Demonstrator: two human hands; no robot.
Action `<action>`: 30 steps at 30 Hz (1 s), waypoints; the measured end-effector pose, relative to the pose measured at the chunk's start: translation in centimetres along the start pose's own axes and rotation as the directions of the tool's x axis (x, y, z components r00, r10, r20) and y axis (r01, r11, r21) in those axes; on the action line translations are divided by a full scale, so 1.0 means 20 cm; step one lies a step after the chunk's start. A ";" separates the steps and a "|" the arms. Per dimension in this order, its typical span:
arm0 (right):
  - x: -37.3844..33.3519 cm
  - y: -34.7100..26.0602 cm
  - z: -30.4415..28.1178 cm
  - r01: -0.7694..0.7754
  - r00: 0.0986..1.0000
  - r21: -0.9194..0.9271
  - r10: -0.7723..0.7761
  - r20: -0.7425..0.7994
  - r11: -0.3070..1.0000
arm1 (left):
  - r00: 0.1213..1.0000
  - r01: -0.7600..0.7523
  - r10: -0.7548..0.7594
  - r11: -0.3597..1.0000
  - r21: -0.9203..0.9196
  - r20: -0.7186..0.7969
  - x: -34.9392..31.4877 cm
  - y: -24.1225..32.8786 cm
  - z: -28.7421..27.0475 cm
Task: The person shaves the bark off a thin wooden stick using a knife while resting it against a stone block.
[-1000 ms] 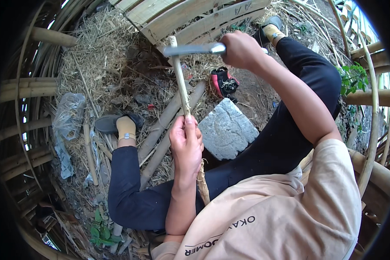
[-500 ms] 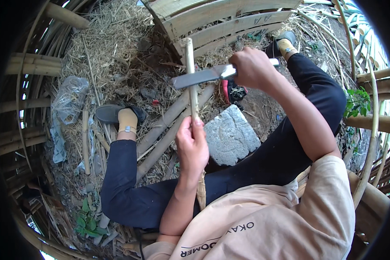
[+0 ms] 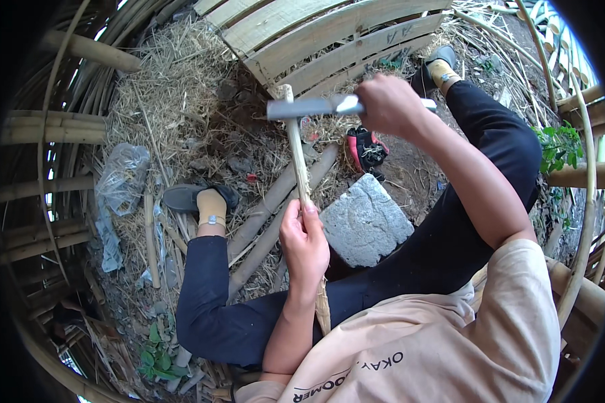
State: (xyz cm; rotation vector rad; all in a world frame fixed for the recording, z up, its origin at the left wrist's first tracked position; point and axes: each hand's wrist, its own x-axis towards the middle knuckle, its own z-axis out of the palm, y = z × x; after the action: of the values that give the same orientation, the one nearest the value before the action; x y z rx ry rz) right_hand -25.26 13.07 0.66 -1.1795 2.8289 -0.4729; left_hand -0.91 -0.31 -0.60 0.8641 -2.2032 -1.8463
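My left hand is closed around a pale wooden stick. The stick runs up and away from me, and its lower end reaches back past my wrist toward my shirt. In my closed right hand is a broad-bladed knife, its blade lying crosswise against the stick just below the far end. Part of the knife's handle sticks out on the right side of the fist. Beneath and to the right of my left hand sits a grey stone block.
A slatted wooden panel stands at the far side. Bamboo poles lie on the straw-strewn ground between my legs. A red and black item lies beyond the block. To the left are a clear plastic bag and bamboo rails.
The knife has shifted up along the stick toward its far end and now appears more edge-on. The whole view has shifted slightly. Both hands keep their holds.
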 end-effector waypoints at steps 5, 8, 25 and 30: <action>0.00 0.05 0.07 -0.094 0.995 0.039 0.095 -0.033 0.995 | 1.000 -0.020 0.020 1.000 0.006 0.002 -0.02 -0.03 0.06; 0.00 0.04 0.00 -0.095 0.995 -0.035 0.095 0.002 0.995 | 1.000 0.026 -0.026 0.999 -0.040 -0.006 0.00 -0.04 0.05; 0.00 0.07 0.07 0.015 0.997 -0.053 -0.019 -0.076 0.998 | 1.000 -0.009 0.010 0.998 -0.066 0.014 0.00 -0.07 0.03; 0.02 0.09 0.12 -0.013 0.998 -0.032 0.011 -0.068 0.999 | 0.992 0.106 -0.089 0.972 -0.210 0.090 -0.02 -0.01 0.02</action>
State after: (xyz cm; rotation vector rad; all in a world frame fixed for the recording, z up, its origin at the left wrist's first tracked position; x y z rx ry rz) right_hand -26.38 13.35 -2.19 -1.1728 2.9100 -0.4769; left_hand -0.69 0.14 -0.81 0.8849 -1.9872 -2.1516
